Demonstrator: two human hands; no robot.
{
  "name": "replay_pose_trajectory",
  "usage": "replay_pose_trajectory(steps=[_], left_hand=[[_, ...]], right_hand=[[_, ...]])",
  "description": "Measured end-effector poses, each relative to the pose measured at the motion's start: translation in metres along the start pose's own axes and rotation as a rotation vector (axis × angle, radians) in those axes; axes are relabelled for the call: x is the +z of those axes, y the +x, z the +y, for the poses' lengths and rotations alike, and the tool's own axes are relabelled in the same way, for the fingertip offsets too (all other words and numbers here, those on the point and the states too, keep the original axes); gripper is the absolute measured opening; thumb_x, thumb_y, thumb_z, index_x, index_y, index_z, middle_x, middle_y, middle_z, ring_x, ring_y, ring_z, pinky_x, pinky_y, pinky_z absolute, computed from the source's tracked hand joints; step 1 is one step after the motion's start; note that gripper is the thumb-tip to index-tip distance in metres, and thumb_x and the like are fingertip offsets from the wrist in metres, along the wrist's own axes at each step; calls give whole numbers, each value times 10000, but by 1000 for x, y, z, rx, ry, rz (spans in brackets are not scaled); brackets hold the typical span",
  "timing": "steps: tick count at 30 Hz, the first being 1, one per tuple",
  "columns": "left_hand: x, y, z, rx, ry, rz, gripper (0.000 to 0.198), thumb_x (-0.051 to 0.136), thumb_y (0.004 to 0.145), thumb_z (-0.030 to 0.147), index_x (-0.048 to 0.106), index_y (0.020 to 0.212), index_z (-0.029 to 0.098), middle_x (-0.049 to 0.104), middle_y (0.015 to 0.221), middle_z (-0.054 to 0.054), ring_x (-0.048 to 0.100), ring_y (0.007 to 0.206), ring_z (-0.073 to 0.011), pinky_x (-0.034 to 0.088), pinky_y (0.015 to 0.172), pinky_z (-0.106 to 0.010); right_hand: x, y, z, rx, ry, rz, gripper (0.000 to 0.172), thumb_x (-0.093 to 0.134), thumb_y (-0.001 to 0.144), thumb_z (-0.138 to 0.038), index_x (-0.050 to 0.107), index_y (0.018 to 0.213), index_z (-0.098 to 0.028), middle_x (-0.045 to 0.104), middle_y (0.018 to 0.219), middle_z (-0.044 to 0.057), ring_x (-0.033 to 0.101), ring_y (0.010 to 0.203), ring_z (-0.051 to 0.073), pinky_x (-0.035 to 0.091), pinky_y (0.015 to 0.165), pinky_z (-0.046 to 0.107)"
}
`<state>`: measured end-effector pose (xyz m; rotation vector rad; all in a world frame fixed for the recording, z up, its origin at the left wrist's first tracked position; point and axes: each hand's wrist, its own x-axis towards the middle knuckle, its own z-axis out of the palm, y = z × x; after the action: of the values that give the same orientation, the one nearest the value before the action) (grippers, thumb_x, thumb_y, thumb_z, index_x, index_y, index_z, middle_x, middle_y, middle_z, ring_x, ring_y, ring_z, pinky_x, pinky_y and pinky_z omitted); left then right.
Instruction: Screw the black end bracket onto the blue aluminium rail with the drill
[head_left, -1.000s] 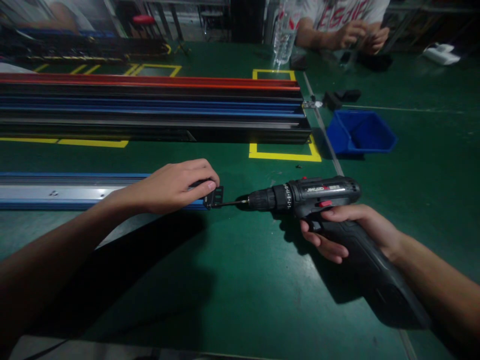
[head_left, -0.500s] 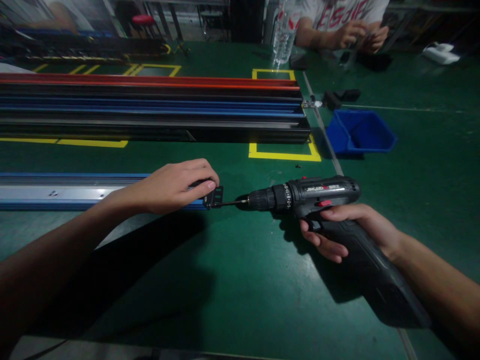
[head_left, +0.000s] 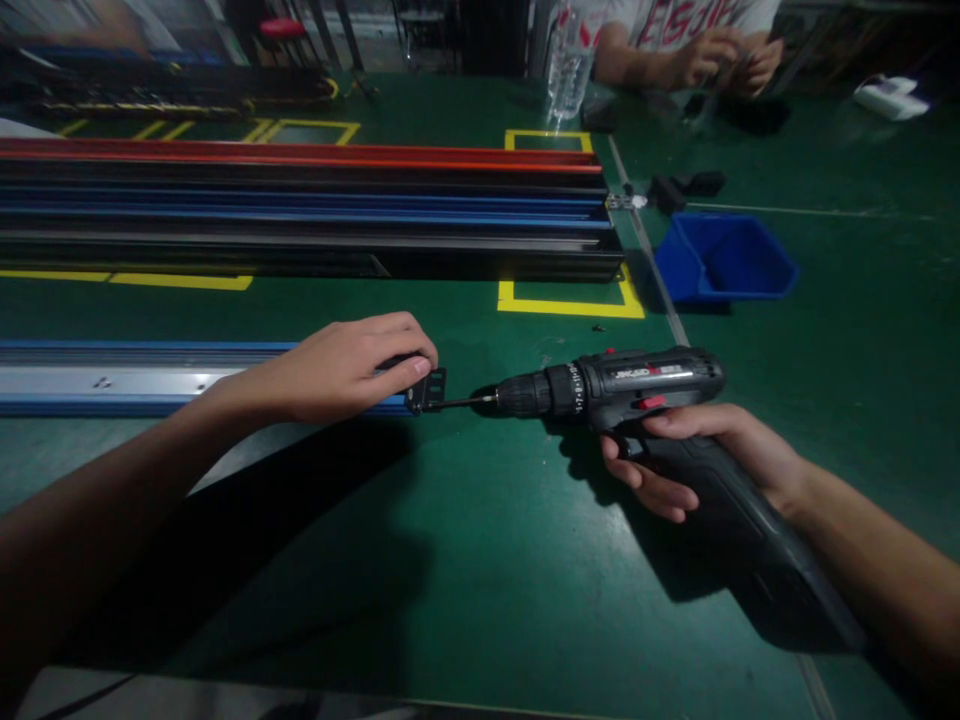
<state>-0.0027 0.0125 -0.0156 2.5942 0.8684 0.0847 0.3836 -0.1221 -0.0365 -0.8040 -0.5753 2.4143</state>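
My left hand [head_left: 345,365] is curled over the end of the blue-edged aluminium rail [head_left: 112,378], with thumb and fingers closed on the black end bracket [head_left: 427,390] fitted there. My right hand [head_left: 697,455] is wrapped tight around the grip of the cordless drill [head_left: 645,385], which lies level just above the green table [head_left: 465,560]. Its bit [head_left: 457,403] touches the bracket's face. A stack of long rails [head_left: 300,210] lies beyond, with a blue bin [head_left: 724,258] to its right. Another person's hands [head_left: 720,60] work at the far edge.
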Motion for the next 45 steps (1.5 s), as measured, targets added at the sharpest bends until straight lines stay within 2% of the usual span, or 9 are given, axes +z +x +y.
replay_pose_trajectory(steps=[11, 21, 31, 45], left_hand=[[-2, 1, 3, -12, 16, 3, 475, 381, 1092, 532, 736, 1182, 230, 687, 1187, -76, 659, 1084, -273, 473, 917, -371], [-3, 2, 5, -31, 16, -3, 498, 378, 1077, 556, 746, 1168, 232, 700, 1166, -79, 660, 1058, -274, 492, 923, -374], [-2, 1, 3, -3, 19, 15, 470, 396, 1083, 530, 745, 1172, 228, 692, 1176, -81, 658, 1065, -273, 491, 923, -378], [-2, 1, 3, -9, 22, 12, 459, 400, 1087, 520, 743, 1182, 230, 696, 1187, -77, 659, 1086, -272, 489, 932, -377]], right_hand=[[5, -3, -2, 13, 59, 18, 327, 711, 962, -266, 802, 1140, -7, 772, 929, 139, 705, 606, 120, 611, 635, 240], [7, -3, -3, 20, 47, 22, 316, 720, 958, -272, 807, 1124, -17, 774, 916, 125, 699, 600, 112, 600, 628, 229], [3, -3, -2, 24, -15, 23, 312, 722, 955, -332, 793, 1115, -75, 749, 918, 83, 629, 587, 95, 587, 624, 225], [1, -3, -1, 21, 17, -16, 321, 706, 972, -314, 782, 1147, -57, 766, 937, 93, 664, 596, 99, 614, 649, 225]])
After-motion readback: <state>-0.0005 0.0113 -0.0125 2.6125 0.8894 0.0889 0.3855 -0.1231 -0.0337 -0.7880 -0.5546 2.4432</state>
